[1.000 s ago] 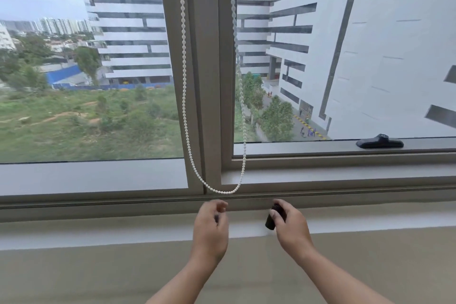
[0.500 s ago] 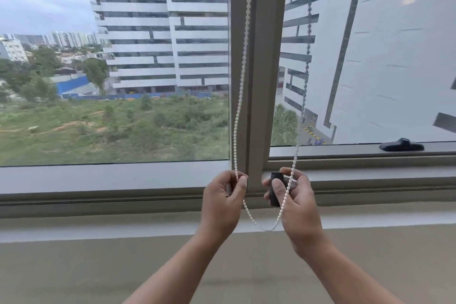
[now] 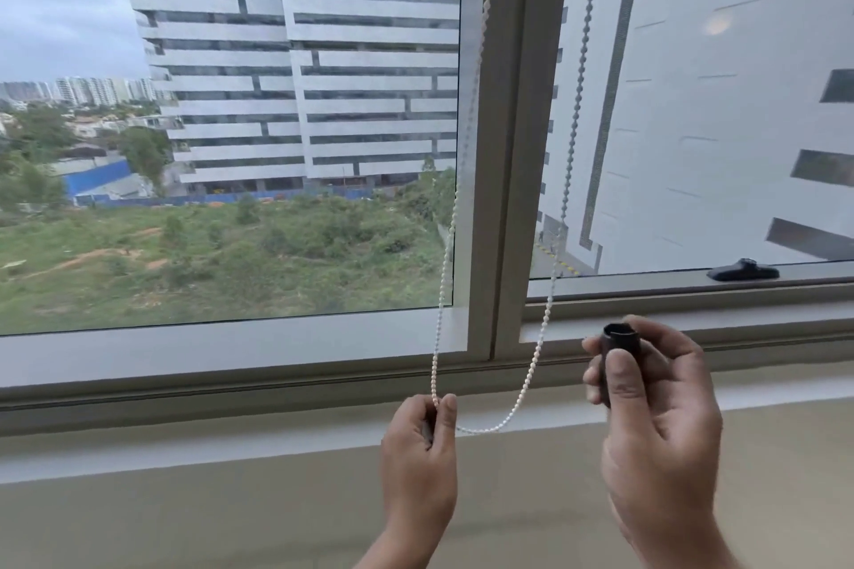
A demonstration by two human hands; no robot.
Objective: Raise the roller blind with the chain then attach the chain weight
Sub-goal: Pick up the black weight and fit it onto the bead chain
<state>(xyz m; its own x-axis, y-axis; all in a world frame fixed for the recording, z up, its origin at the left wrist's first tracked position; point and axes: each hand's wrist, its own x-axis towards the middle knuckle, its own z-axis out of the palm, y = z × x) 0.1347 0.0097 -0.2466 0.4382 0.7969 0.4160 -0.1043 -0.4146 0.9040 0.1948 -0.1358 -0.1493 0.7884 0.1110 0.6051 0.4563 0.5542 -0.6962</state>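
Glass [image 3: 231,152] takes up most of the view — two panes split by a grey mullion [image 3: 508,152], with pale towers [image 3: 300,60] and a scrubby green field [image 3: 208,259] outside. Under the panes runs a grey rail [image 3: 185,397], then a white sill [image 3: 185,444], then a beige wall [image 3: 185,522]. A black handle [image 3: 743,269] lies along the bottom edge of the right pane.

The chain [image 3: 531,365] hangs as a white beaded loop, one strand in front of each pane, either side of the mullion. Its lowest curve sags in front of the sill, between the two grips. The left grip [image 3: 418,467] pinches the left strand between thumb and curled fingers, just by the bottom of the loop. Something dark shows inside that fist, too hidden to name. The right grip [image 3: 661,430] holds the weight [image 3: 621,344] — a short dark tube, upright, open end up — with the thumb on the near side and the fingers curled behind. The weight is right of the right strand and apart from it, in front of the right pane's lower frame.
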